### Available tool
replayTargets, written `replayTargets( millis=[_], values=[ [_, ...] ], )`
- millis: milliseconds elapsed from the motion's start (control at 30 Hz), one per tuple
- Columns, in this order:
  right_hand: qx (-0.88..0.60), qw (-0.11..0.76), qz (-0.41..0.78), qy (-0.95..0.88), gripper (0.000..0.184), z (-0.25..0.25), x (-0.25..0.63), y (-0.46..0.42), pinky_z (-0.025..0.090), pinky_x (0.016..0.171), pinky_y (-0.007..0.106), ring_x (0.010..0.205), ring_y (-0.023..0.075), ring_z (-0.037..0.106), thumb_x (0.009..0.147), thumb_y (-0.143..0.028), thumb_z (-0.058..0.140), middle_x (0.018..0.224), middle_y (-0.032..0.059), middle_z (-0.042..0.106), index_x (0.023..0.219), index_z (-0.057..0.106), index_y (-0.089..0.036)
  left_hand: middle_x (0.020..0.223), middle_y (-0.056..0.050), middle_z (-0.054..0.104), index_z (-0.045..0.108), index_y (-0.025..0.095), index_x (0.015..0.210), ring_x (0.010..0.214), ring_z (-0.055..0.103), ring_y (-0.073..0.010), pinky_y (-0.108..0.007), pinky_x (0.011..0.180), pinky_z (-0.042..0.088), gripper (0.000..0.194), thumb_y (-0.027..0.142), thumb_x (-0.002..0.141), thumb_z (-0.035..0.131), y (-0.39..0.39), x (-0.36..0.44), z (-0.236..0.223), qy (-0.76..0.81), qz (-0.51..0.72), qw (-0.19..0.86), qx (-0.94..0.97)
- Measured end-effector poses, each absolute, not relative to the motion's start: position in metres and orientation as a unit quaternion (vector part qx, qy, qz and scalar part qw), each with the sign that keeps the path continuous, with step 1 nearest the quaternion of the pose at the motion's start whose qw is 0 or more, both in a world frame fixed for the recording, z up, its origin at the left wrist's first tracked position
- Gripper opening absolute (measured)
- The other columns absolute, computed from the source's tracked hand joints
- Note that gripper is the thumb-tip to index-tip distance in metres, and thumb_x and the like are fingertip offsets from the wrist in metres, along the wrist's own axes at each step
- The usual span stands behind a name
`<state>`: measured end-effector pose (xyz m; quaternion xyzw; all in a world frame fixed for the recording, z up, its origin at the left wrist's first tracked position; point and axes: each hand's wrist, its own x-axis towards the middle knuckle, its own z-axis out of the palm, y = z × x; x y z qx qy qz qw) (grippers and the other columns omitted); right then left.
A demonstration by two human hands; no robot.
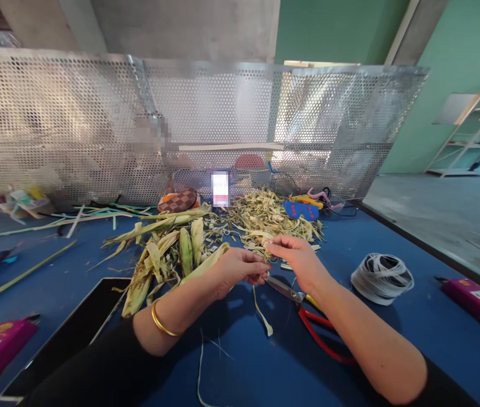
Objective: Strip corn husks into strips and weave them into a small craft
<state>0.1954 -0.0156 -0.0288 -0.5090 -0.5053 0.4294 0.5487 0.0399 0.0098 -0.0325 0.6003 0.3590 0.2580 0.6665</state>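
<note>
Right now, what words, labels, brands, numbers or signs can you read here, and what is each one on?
No text can be read for certain.
Magenta object at the right edge: white marks, too blurred to read.
Magenta object at the left edge: white and gold marks, too blurred to read.
Bright screen at the back: pixelated, unreadable.

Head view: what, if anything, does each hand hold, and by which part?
The left hand seems to pinch a pale strip by its upper end; whether the right hand holds anything cannot be told.
</note>
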Motion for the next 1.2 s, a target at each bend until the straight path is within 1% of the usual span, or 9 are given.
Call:
replayTargets(
  millis=[133, 200, 433, 567, 767, 900, 1000, 1100, 1200],
  values=[
    [-0.504, 0.537, 0.427, -0.524, 0.022, -0.031, 0.195, -0.016, 0.037, 0.068, 0.028, 0.065, 0.0133, 0.049, 0.062, -0.039, 0.071, 0.063, -0.0025, 0.058, 0.063, 0.065, -0.018, 0.050, -0.001, 0.060, 0.063, 0.015, 0.052, 0.044, 0.049, -0.0080, -0.021, 0.050, 0.040, 0.022, 0.034, 0.059, 0.074, 0.009, 0.042, -0.036, 0.363, 0.284, 0.623, 0.632],
    [-0.506, 0.535, 0.422, -0.529, 0.023, -0.032, 0.195, -0.016, 0.037, 0.067, 0.028, 0.065, 0.0134, 0.049, 0.063, -0.040, 0.070, 0.063, -0.0026, 0.058, 0.063, 0.065, -0.018, 0.050, 0.000, 0.060, 0.064, 0.015, 0.053, 0.044, 0.050, -0.0079, -0.021, 0.049, 0.040, 0.021, 0.033, 0.060, 0.073, 0.008, 0.043, -0.036, 0.372, 0.289, 0.616, 0.632],
    [-0.521, 0.550, 0.391, -0.522, 0.022, -0.030, 0.197, -0.014, 0.037, 0.064, 0.029, 0.061, 0.0134, 0.048, 0.062, -0.039, 0.068, 0.059, -0.0024, 0.057, 0.064, 0.066, -0.017, 0.058, 0.002, 0.062, 0.066, 0.014, 0.071, 0.055, 0.061, -0.0115, -0.025, 0.059, 0.049, 0.018, 0.020, 0.058, 0.076, 0.006, 0.040, -0.027, 0.380, 0.260, 0.649, 0.606],
    [-0.517, 0.548, 0.395, -0.526, 0.023, -0.031, 0.197, -0.014, 0.036, 0.063, 0.029, 0.061, 0.0133, 0.048, 0.062, -0.040, 0.069, 0.059, -0.0020, 0.058, 0.063, 0.066, -0.017, 0.060, 0.002, 0.062, 0.067, 0.014, 0.074, 0.052, 0.062, -0.0118, -0.026, 0.058, 0.050, 0.016, 0.011, 0.059, 0.071, 0.006, 0.041, -0.029, 0.395, 0.272, 0.648, 0.592],
    [-0.517, 0.550, 0.400, -0.520, 0.023, -0.033, 0.198, -0.013, 0.037, 0.063, 0.029, 0.060, 0.0134, 0.049, 0.061, -0.039, 0.069, 0.057, -0.0025, 0.057, 0.062, 0.065, -0.017, 0.065, 0.000, 0.065, 0.068, 0.014, 0.073, 0.059, 0.061, -0.0117, -0.030, 0.067, 0.052, 0.017, 0.012, 0.056, 0.071, 0.008, 0.040, -0.034, 0.350, 0.277, 0.659, 0.605],
    [-0.516, 0.552, 0.399, -0.519, 0.022, -0.034, 0.199, -0.011, 0.038, 0.065, 0.029, 0.061, 0.0138, 0.050, 0.061, -0.039, 0.070, 0.060, -0.0018, 0.060, 0.063, 0.066, -0.017, 0.070, -0.001, 0.066, 0.070, 0.014, 0.079, 0.064, 0.061, -0.0129, -0.032, 0.071, 0.051, 0.026, 0.013, 0.053, 0.072, 0.010, 0.039, -0.034, 0.334, 0.267, 0.657, 0.620],
    [-0.521, 0.558, 0.405, -0.504, 0.022, -0.034, 0.201, -0.011, 0.038, 0.066, 0.029, 0.062, 0.0142, 0.051, 0.061, -0.039, 0.070, 0.059, -0.0018, 0.060, 0.064, 0.067, -0.017, 0.083, -0.004, 0.070, 0.069, 0.015, 0.092, 0.076, 0.063, -0.0160, -0.031, 0.074, 0.049, 0.042, 0.016, 0.051, 0.076, 0.013, 0.035, -0.030, 0.341, 0.228, 0.655, 0.635],
    [-0.529, 0.565, 0.406, -0.486, 0.023, -0.032, 0.203, -0.012, 0.038, 0.066, 0.029, 0.062, 0.0146, 0.052, 0.060, -0.040, 0.071, 0.058, -0.0019, 0.059, 0.064, 0.067, -0.017, 0.100, -0.008, 0.069, 0.063, 0.016, 0.109, 0.087, 0.063, -0.0196, -0.030, 0.075, 0.048, 0.061, 0.025, 0.052, 0.080, 0.018, 0.027, -0.022, 0.335, 0.166, 0.648, 0.663],
    [-0.529, 0.573, 0.398, -0.482, 0.024, -0.029, 0.203, -0.013, 0.038, 0.066, 0.029, 0.064, 0.0145, 0.052, 0.060, -0.040, 0.071, 0.062, -0.0018, 0.059, 0.065, 0.066, -0.018, 0.101, -0.008, 0.069, 0.060, 0.017, 0.114, 0.084, 0.065, -0.0200, -0.030, 0.071, 0.047, 0.062, 0.038, 0.058, 0.077, 0.024, 0.018, -0.010, 0.377, 0.155, 0.596, 0.691]
  ],
)
